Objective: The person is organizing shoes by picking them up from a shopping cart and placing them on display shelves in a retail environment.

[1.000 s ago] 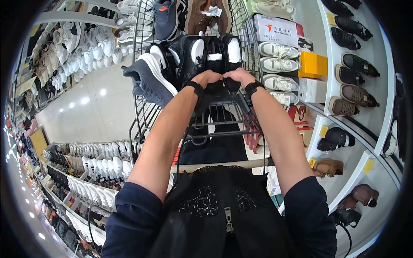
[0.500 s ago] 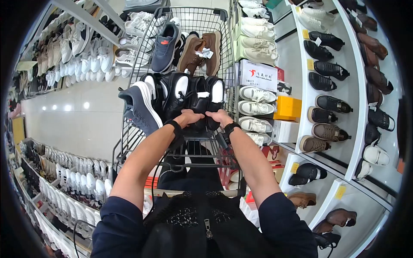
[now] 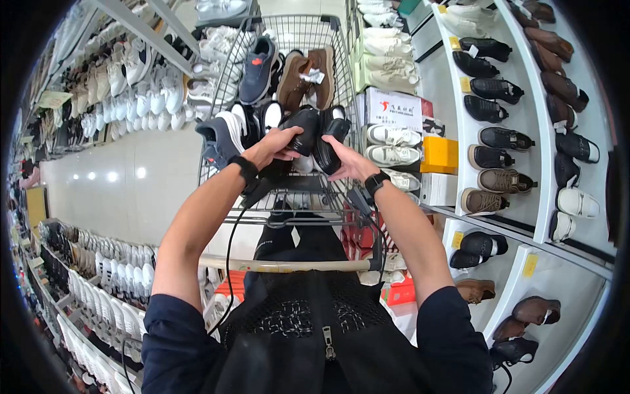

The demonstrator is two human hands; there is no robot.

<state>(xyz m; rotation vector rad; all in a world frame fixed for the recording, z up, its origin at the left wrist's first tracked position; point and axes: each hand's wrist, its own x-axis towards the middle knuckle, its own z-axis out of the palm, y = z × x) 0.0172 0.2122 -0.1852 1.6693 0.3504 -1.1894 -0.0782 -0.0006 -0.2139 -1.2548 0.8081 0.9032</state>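
Over the near end of the wire cart (image 3: 338,39), my left hand (image 3: 277,146) is closed on a black leather shoe (image 3: 303,131). My right hand (image 3: 348,161) grips a second black shoe (image 3: 324,152) beside it. Both shoes are tilted, toes toward me. Left of them in the cart are another black shoe with a white insole (image 3: 272,115) and a grey-blue sneaker with a white sole (image 3: 223,139). Farther in lie a navy sneaker (image 3: 257,71) and a pair of brown shoes (image 3: 320,85) with a white tag.
White shelves (image 3: 459,131) with rows of shoes stand on the right, next to a white box (image 3: 394,110) and a yellow box (image 3: 439,155). Racks of white shoes (image 3: 125,279) line the left side. The cart's handle bar (image 3: 295,266) crosses in front of my body.
Both hands have closed round the two black shoes, which are now raised and tipped with their toes toward me. My right hand has turned along the outer shoe's side.
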